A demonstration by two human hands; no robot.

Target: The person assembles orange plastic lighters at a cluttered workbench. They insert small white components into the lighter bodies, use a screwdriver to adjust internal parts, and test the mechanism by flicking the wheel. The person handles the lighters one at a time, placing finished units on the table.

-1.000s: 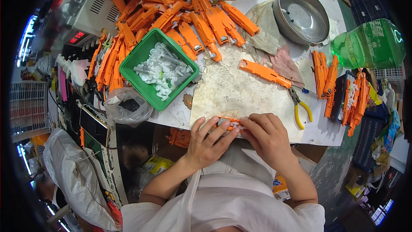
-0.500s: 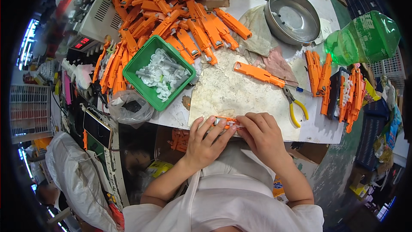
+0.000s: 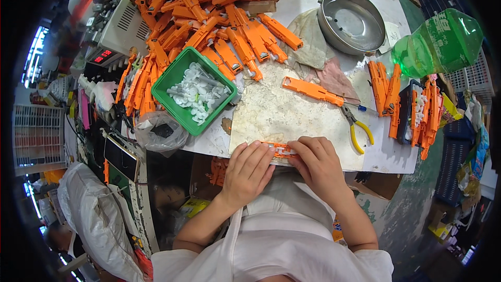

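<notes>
At the near edge of the table lies a long orange plastic part (image 3: 282, 150) with small white pieces inside it. My left hand (image 3: 247, 173) is closed over its left end, fingers close together, hiding that end. The right end is held by my right hand (image 3: 319, 166), its fingers bent around it and its thumb partly hidden. Beyond my hands another orange part (image 3: 311, 90) rests slantwise on the stained board (image 3: 266, 112). Pliers with yellow handles (image 3: 353, 137) lie right of it, their jaws close to its lower end.
A green bin (image 3: 166, 105) of white plastic pieces stands left of the board, below a large heap of orange parts (image 3: 245, 36). A steel bowl (image 3: 360, 18), a green bottle (image 3: 443, 47) lying on its side and more orange parts (image 3: 386, 91) are to the right.
My left fingers have drawn together and moved slightly left, uncovering more of the orange part's middle. My right hand keeps its place. The whole view has shifted slightly.
</notes>
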